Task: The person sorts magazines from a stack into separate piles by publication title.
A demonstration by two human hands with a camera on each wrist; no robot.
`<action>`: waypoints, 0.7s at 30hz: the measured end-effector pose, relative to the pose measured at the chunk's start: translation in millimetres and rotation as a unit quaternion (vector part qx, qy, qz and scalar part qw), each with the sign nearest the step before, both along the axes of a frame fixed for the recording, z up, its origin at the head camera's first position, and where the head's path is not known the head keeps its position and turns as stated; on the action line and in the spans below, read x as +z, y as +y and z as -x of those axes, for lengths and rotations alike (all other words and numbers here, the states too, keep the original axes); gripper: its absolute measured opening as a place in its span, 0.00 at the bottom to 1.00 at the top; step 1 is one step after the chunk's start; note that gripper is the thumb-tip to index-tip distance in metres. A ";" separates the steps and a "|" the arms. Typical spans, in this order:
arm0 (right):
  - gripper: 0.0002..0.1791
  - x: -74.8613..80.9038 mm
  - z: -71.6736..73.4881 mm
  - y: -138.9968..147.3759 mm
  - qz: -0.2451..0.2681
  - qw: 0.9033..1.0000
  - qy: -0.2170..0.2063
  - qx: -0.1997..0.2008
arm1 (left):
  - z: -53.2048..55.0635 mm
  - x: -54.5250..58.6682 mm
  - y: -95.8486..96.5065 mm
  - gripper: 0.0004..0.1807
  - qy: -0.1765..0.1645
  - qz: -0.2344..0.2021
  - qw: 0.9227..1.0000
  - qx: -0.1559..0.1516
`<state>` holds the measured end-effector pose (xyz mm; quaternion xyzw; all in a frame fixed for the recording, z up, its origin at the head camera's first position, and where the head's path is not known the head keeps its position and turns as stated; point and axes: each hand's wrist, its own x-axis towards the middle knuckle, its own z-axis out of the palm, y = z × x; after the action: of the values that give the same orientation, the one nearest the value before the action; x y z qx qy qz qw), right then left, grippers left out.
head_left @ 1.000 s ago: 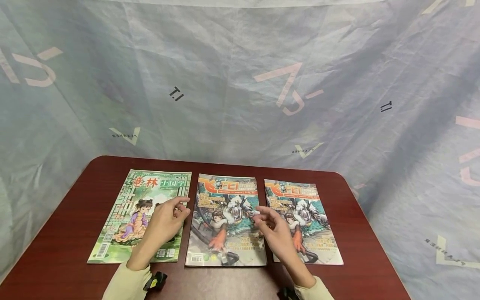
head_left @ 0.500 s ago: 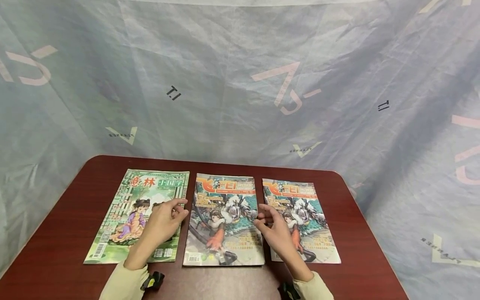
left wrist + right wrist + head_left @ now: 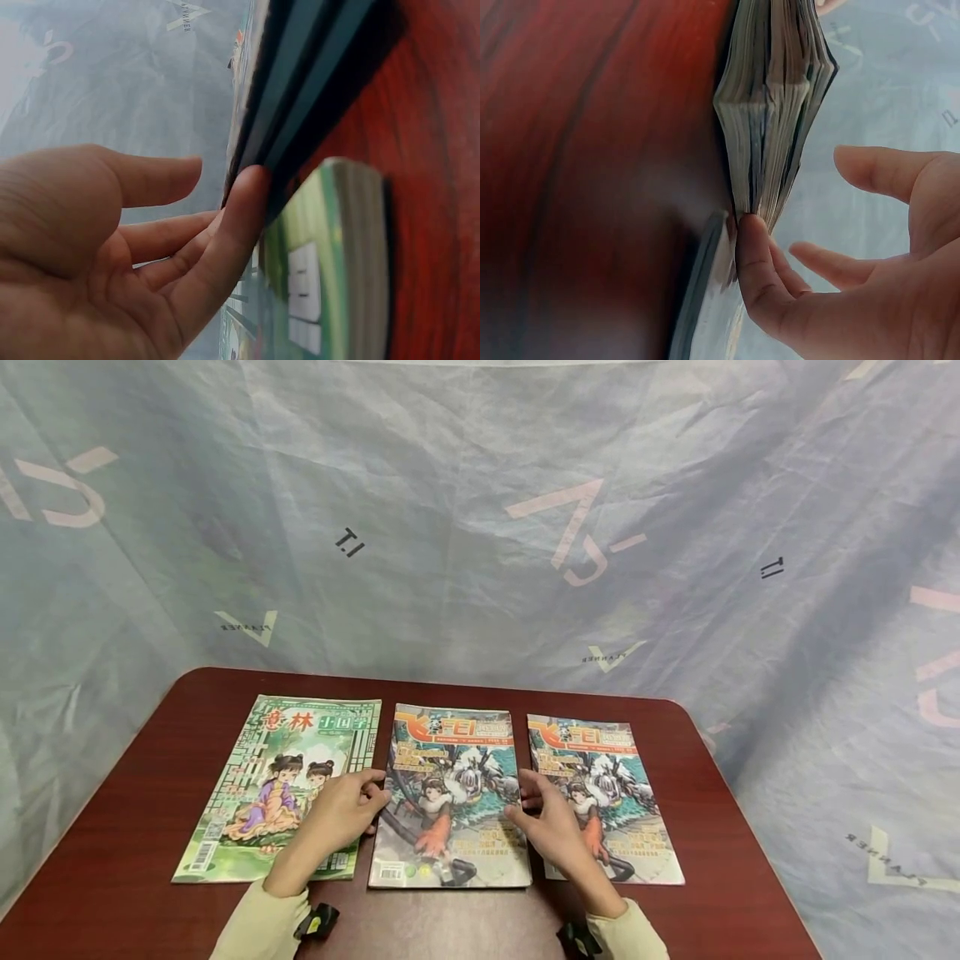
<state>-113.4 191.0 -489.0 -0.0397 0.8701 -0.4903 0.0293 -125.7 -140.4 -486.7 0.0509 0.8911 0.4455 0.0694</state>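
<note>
A stack of magazines point(image 3: 450, 827) lies in the middle of the table, with a dark armoured-figure cover on top. In the left wrist view its two dark spines point(image 3: 281, 97) show one above the other. My left hand point(image 3: 339, 814) is at the stack's left edge, a fingertip touching the spines and the thumb held apart. At the right edge is my right hand point(image 3: 553, 822). The right wrist view shows one of its fingertips against the page edges point(image 3: 769, 112), the thumb standing clear. Neither hand grips the stack.
A green magazine point(image 3: 255, 827) lies to the left, partly behind my left forearm. On the right lies another magazine point(image 3: 637, 827) with the same cover as the middle one. The dark red table point(image 3: 720, 843) backs onto a grey printed cloth point(image 3: 465, 527).
My left hand has moved right, from over the green magazine to the middle stack's left edge. The right hand has shifted slightly at the right edge. The magazines stay in place.
</note>
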 end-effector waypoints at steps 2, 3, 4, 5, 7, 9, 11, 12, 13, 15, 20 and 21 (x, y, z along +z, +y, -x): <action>0.36 -0.1 -0.4 -0.1 -0.006 1.000 0.004 0.003 | -0.5 0.7 0.8 0.24 0.001 0.000 1.000 0.002; 0.36 0.0 -0.7 -0.2 -0.009 1.000 0.005 0.004 | -0.8 1.1 1.0 0.24 0.003 0.000 1.000 0.002; 0.36 0.3 -1.2 -0.5 -0.011 1.000 0.004 0.005 | -0.9 1.3 1.1 0.24 0.004 0.000 1.000 0.002; 0.36 0.8 -1.7 -0.7 -0.013 1.000 0.004 0.006 | -1.2 1.8 1.1 0.25 0.004 -0.001 1.000 0.002; 0.36 2.3 -2.4 -1.3 -0.015 1.000 0.003 0.006 | -1.4 2.7 1.3 0.25 0.009 0.000 1.000 0.000; 0.36 3.4 -2.7 -1.7 -0.020 1.000 0.001 0.004 | -1.4 3.2 1.3 0.25 0.015 0.002 1.000 -0.004; 0.37 3.9 -2.7 -1.7 -0.024 1.000 0.001 0.003 | -1.9 4.0 1.1 0.25 0.015 0.003 1.000 -0.004; 0.37 3.6 -2.3 -1.3 -0.025 1.000 0.001 0.003 | -1.9 3.9 1.0 0.25 0.015 0.004 1.000 -0.005; 0.38 2.9 -1.7 -0.6 -0.027 1.000 0.001 0.004 | -2.0 4.1 0.9 0.25 0.015 0.004 1.000 -0.005; 0.40 0.4 -0.2 1.9 -0.028 1.000 0.003 0.005 | -2.3 4.3 0.8 0.26 0.009 0.002 1.000 -0.004; 0.43 -25.7 10.6 16.3 -0.055 0.998 0.033 0.026 | -2.0 4.8 1.0 0.27 0.000 0.002 1.000 -0.003; 0.43 -28.7 11.6 18.0 -0.064 0.997 0.039 0.030 | -2.0 4.8 1.3 0.27 -0.002 0.001 1.000 -0.002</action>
<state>-125.0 208.9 -517.7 -0.0832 0.8988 -0.4303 0.0125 -123.8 -139.2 -481.9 0.0521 0.8916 0.4441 0.0719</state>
